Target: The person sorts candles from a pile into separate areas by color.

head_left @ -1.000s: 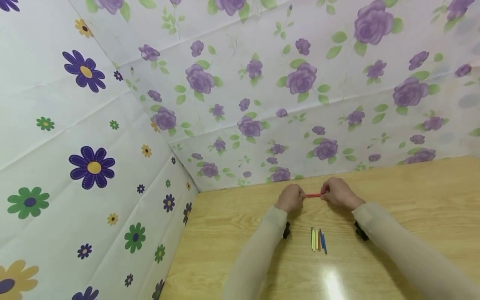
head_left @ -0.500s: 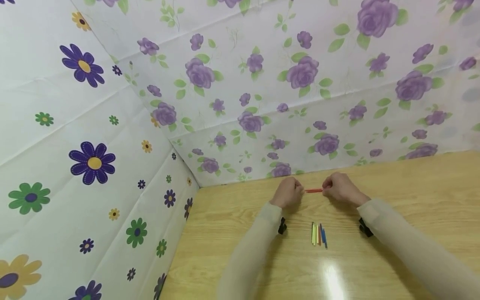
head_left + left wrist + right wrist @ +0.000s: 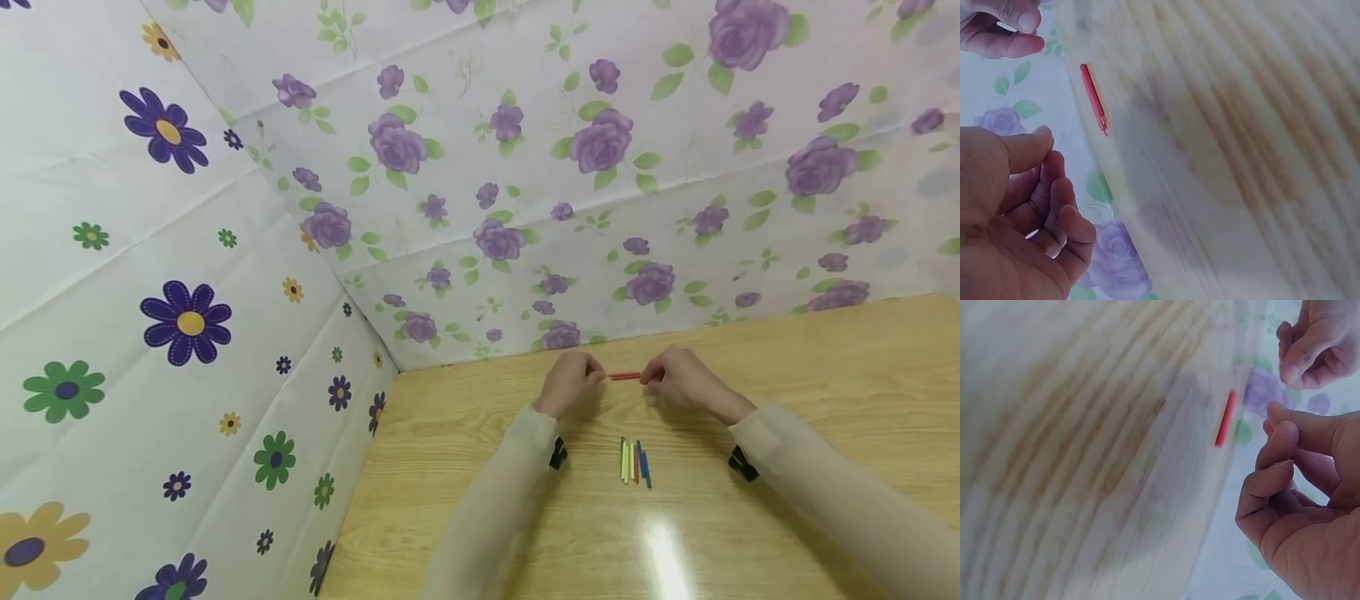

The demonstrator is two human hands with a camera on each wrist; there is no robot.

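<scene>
Red sticks lie on the tabletop between the left hand and the right hand, just beside the fingertips of each, both hands loosely curled and free of them; nearer the person, coloured sticks lie side by side

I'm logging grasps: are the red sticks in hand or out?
Out of both hands: the red sticks lie on the tabletop, with gaps to the left hand and right hand visible in the wrist views.
</scene>
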